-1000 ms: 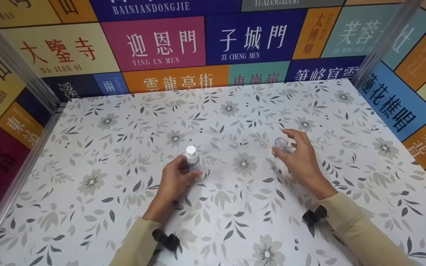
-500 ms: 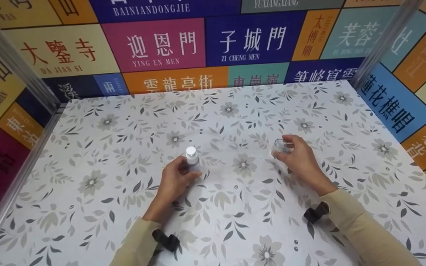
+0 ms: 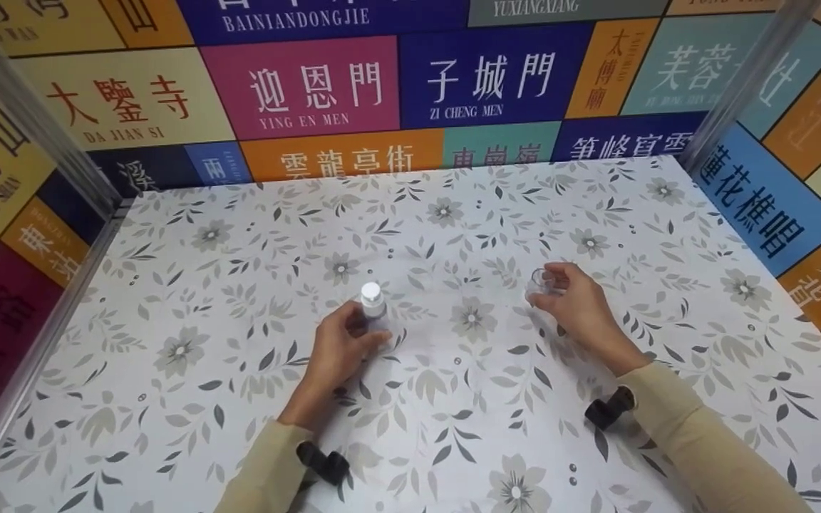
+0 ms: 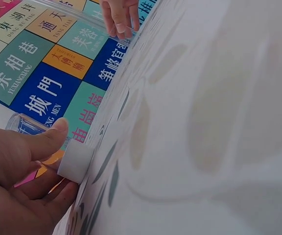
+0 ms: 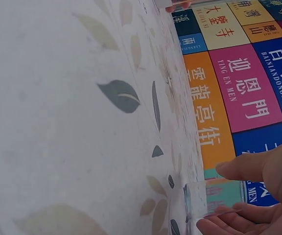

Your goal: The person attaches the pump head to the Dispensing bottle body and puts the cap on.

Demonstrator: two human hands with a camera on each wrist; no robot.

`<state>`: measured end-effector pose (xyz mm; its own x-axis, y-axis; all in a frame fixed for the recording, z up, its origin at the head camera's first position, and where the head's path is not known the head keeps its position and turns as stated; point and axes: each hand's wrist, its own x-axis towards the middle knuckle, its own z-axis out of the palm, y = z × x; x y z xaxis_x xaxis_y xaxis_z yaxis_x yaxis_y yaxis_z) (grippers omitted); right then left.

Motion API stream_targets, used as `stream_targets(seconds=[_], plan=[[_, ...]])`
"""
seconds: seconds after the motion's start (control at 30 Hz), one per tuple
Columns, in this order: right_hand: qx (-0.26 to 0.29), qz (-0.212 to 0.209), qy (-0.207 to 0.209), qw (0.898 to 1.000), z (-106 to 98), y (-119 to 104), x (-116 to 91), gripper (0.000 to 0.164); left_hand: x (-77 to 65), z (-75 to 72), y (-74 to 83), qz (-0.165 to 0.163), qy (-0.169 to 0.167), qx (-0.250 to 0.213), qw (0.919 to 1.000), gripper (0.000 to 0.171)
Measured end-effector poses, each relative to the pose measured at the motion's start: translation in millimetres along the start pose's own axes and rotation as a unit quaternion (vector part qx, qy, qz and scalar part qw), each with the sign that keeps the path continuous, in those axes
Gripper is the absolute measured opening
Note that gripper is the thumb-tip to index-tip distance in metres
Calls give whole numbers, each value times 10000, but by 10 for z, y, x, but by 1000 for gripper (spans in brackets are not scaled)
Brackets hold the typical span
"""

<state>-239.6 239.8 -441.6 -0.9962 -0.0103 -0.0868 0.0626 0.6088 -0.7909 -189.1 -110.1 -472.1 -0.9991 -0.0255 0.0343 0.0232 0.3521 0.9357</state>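
Observation:
In the head view a clear bottle point(image 3: 373, 308) with a white cap stands upright left of centre on the table. My left hand point(image 3: 339, 345) holds it from the near left side, thumb and fingers around its body. The left wrist view shows the bottle's white base point(image 4: 76, 160) at the tabletop, below the thumb. To the right, a small clear glass point(image 3: 535, 285) stands mouth up. My right hand point(image 3: 581, 303) has its thumb and fingers about the glass's sides. Seen from the right wrist, the clear glass point(image 5: 196, 199) has a thick bottom right at the tabletop.
A white cloth with a grey leaf-and-flower print covers the table point(image 3: 425, 442). Colourful panels with Chinese lettering point(image 3: 311, 85) rise behind it and at both sides. Clear strips point(image 3: 40, 107) run up the corners. Black wrist cameras point(image 3: 321, 462) sit on both sleeves.
My right hand's fingers have come in closer around the glass, and hand and glass have shifted slightly toward me. The left hand and the bottle stay in place.

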Motion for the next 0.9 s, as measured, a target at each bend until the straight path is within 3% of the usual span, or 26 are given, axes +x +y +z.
stream_targets(seconds=[0.4, 0.9], plan=[[-331, -90, 139, 9993, 55, 30, 73, 48, -14, 2, 19, -91, -10, -26, 10000, 40], [-438, -33, 16, 9990, 47, 63, 96, 47, -18, -15, 24, -65, -39, 17, 10000, 40]])
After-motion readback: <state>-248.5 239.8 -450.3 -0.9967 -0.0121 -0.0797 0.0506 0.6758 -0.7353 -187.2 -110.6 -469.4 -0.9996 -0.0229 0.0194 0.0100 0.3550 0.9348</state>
